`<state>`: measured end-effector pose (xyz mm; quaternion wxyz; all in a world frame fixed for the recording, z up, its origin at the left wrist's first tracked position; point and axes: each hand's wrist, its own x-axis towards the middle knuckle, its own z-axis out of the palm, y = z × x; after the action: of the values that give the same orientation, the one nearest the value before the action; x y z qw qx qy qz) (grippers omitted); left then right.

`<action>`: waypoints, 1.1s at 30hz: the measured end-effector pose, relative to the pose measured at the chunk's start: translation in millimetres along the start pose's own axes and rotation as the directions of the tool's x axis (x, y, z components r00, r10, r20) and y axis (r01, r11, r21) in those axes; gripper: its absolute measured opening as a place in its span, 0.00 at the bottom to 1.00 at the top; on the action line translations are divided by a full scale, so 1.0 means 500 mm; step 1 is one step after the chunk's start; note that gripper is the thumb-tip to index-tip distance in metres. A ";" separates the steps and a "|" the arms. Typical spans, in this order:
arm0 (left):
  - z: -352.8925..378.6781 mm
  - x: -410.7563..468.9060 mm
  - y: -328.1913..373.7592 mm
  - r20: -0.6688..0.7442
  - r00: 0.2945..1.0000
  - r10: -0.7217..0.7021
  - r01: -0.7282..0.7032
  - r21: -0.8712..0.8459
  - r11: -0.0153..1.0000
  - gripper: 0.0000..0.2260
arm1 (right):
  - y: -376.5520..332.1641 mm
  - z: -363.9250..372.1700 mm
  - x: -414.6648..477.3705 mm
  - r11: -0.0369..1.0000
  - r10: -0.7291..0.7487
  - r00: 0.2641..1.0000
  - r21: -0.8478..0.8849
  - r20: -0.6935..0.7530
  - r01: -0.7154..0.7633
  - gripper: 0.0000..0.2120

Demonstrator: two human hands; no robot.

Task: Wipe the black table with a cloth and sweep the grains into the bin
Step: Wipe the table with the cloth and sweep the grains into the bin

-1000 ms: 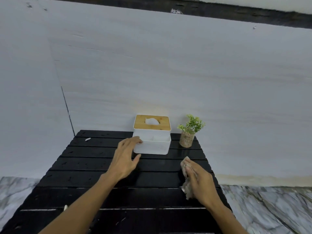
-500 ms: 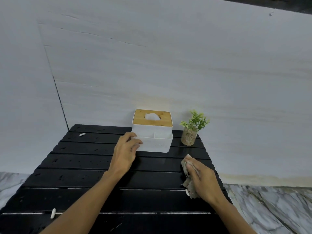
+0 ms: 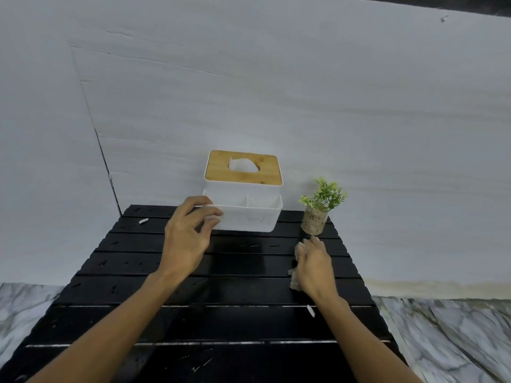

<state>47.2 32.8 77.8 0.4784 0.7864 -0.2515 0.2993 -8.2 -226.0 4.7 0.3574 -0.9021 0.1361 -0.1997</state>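
The black slatted table [image 3: 249, 322] fills the lower middle of the head view. White grains lie on it: one at the far left [image 3: 143, 221], one by my right wrist [image 3: 311, 310]. My right hand [image 3: 315, 266] holds a crumpled beige cloth [image 3: 300, 248] down on the table's right side, just in front of the plant. My left hand [image 3: 188, 233] curls round the left front corner of the white tissue box [image 3: 249, 217], fingers over the rim and thumb on the front wall. No bin is in view.
The tissue box has a wooden lid and stands at the back of the table against the pale wall. A small green plant in a speckled pot [image 3: 315, 222] stands to its right. Marble floor [image 3: 442, 341] shows on both sides.
My left hand closed round the box's corner. My right hand slid the cloth a little farther back toward the plant, and my head tilted down slightly.
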 end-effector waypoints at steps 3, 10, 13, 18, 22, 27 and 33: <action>-0.035 0.021 0.028 -0.029 0.999 -0.034 0.033 -0.036 0.999 0.06 | -0.031 0.060 0.040 0.996 -0.022 0.991 -0.079 0.135 0.033 0.10; -0.097 0.067 0.066 -0.085 0.995 -0.045 0.040 -0.064 0.997 0.05 | -0.151 0.173 0.056 0.927 -0.317 0.843 -0.046 0.434 0.373 0.16; -0.114 0.082 0.070 -0.117 0.993 -0.028 0.024 -0.040 0.999 0.05 | -0.130 0.190 0.041 0.874 -0.407 0.777 -0.044 0.480 0.484 0.18; -0.134 0.096 0.063 -0.132 0.991 0.002 -0.003 -0.007 1.000 0.06 | -0.071 0.159 0.098 0.969 -0.141 0.985 -0.191 0.097 0.157 0.10; -0.142 0.099 0.046 -0.139 0.990 -0.013 0.010 -0.020 1.000 0.07 | -0.061 0.176 0.171 0.879 -0.114 0.993 -0.466 -0.001 0.100 0.12; -0.142 0.099 0.030 -0.148 0.989 0.001 -0.003 -0.017 1.000 0.08 | -0.131 0.233 0.211 0.712 -0.132 0.980 -0.673 0.151 0.200 0.15; -0.146 0.098 0.031 -0.142 0.990 0.005 -0.010 -0.029 1.000 0.07 | -0.223 0.277 0.171 0.857 -0.341 0.854 -0.243 0.394 0.454 0.13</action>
<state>53.8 86.8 148.4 0.5055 0.7549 -0.2241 0.3526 142.2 -98.8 13.1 0.1706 -0.9775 -0.0879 -0.0874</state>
